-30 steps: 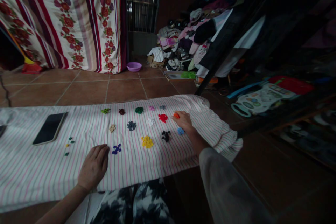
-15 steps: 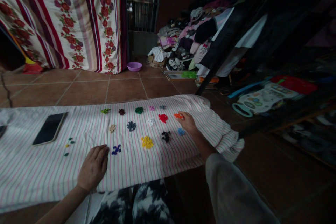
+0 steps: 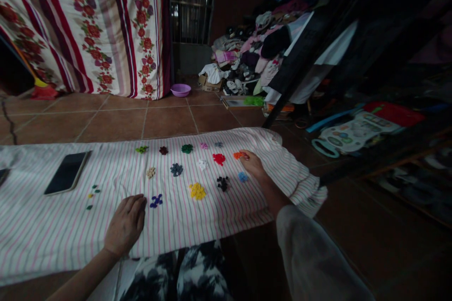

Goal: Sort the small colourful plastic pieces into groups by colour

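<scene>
My right hand (image 3: pixel 251 163) reaches to a small pile of orange pieces (image 3: pixel 238 155), its fingertips pinched together on an orange piece at the pile's edge. Light blue pieces (image 3: pixel 242 177) lie just below that hand, and red pieces (image 3: pixel 219 159) to its left. My left hand (image 3: pixel 126 223) rests palm down on the striped cloth (image 3: pixel 169 235), fingers lying loosely with nothing visible in them. Beside its fingertips are dark blue pieces (image 3: pixel 156 201). Yellow pieces (image 3: pixel 197 191) and black pieces (image 3: pixel 222 183) sit between the two hands.
More small piles, among them dark grey (image 3: pixel 176 169), white (image 3: pixel 202 164) and dark green (image 3: pixel 187 149), lie along the cloth. A phone (image 3: pixel 67 173) is at the left, with a few loose green and yellow pieces (image 3: pixel 91 195) near it. A purple basin (image 3: pixel 181 90) stands on the floor beyond.
My right hand stays at the orange pieces, with its fingertips shifted slightly and more of the pile showing. My left hand has not moved.
</scene>
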`<state>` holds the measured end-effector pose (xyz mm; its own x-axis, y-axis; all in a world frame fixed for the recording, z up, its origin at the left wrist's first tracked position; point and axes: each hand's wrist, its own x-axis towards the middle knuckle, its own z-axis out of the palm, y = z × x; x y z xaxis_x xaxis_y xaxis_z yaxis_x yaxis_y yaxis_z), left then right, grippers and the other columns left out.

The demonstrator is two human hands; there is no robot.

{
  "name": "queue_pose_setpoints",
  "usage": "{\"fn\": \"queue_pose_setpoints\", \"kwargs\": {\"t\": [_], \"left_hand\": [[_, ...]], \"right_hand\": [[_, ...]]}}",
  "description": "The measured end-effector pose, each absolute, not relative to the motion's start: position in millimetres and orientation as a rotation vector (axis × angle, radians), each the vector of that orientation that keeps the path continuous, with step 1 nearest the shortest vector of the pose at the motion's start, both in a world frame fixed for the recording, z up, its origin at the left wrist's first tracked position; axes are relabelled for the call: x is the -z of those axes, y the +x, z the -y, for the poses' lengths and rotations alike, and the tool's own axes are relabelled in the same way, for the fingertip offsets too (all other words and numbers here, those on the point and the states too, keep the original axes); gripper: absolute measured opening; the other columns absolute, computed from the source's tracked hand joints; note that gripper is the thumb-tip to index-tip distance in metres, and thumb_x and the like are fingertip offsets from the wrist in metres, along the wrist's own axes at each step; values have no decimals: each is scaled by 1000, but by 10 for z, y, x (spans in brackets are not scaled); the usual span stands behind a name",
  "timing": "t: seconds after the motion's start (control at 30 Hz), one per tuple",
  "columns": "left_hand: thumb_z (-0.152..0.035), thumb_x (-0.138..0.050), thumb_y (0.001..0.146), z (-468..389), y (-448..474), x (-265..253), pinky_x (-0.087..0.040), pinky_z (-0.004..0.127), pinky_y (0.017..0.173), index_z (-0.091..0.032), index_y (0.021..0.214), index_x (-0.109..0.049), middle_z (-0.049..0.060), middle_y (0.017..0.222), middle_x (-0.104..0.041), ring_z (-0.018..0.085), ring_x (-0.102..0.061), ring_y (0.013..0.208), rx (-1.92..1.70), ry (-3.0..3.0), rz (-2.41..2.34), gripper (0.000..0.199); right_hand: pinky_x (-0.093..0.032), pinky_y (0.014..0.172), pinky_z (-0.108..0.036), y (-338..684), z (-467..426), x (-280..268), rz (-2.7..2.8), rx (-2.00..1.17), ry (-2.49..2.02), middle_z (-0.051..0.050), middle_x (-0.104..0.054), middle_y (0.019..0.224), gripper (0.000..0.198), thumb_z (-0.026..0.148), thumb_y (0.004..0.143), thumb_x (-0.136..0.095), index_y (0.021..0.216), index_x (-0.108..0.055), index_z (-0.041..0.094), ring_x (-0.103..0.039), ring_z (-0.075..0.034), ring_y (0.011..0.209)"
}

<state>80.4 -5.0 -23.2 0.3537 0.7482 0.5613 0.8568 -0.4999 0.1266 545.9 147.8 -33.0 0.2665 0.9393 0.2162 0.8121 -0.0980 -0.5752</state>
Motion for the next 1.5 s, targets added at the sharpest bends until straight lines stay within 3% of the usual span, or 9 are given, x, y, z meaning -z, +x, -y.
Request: {"fn": "queue_pose_setpoints", "kwargs": {"t": [0.13,0.27,0.4,0.6,0.73,0.97,1.13,1.23,1.5], "left_hand": [[-18,-46,87,50,804,224,-51,39,84,-18,105,-57,9,99,-64,22,-57,94,847,-2425,1455,21],[-18,-45,87,51,808,222,-51,39,83,-19,105,-58,9,98,-64,22,-58,93,857,-2413,1457,22],[-17,-45,87,51,813,229,-51,39,83,-18,106,-56,9,99,-63,22,-57,94,850,-2415,1470,22],[-16,-46,88,51,808,248,-50,39,85,-17,107,-54,9,101,-63,23,-56,96,828,-2420,1476,21],[-15,-46,87,54,807,246,-50,39,86,-16,106,-55,9,101,-63,22,-56,96,846,-2413,1473,21],[-15,-47,87,53,810,242,-49,38,86,-17,105,-56,8,100,-63,22,-56,96,827,-2407,1466,20],[-15,-47,88,56,820,227,-50,37,86,-16,105,-55,8,100,-62,21,-55,96,804,-2397,1448,19],[-15,-46,89,54,819,229,-50,37,86,-16,105,-55,8,100,-62,21,-55,96,802,-2396,1443,18],[-13,-47,88,46,806,249,-50,37,86,-14,106,-54,9,101,-61,21,-54,97,772,-2392,1418,20]], "right_hand": [[-47,82,-28,5377,-1489,270,1726,-178,-1948,-7,-70,93,22,30,77,-60,95,-67,18,-63,-19,88],[-45,83,-29,5357,-1483,288,1720,-55,-2035,-8,-70,91,16,22,77,-57,89,-67,17,-62,-19,88],[-45,86,-29,5410,-1464,329,1719,-42,-1984,-7,-70,94,19,15,75,-55,90,-66,18,-62,-19,91],[-45,81,-27,5386,-1535,277,1709,-141,-2027,-8,-68,97,30,31,77,-63,103,-64,18,-62,-19,89],[-44,82,-29,5335,-1587,265,1738,-67,-2101,-8,-68,92,23,34,80,-60,97,-67,19,-61,-20,88],[-46,84,-27,5433,-1573,354,1645,-173,-2015,-7,-69,100,28,20,77,-57,103,-67,18,-63,-18,92],[-45,86,-27,5411,-1616,345,1664,-198,-2037,-8,-67,105,37,35,78,-61,111,-66,18,-61,-19,95],[-44,86,-29,5336,-1645,325,1686,-109,-2118,-8,-66,103,35,41,79,-61,106,-69,21,-60,-20,95],[-43,89,-30,5339,-1657,387,1769,32,-1994,-7,-69,89,20,25,79,-57,90,-72,19,-59,-20,94]]}}
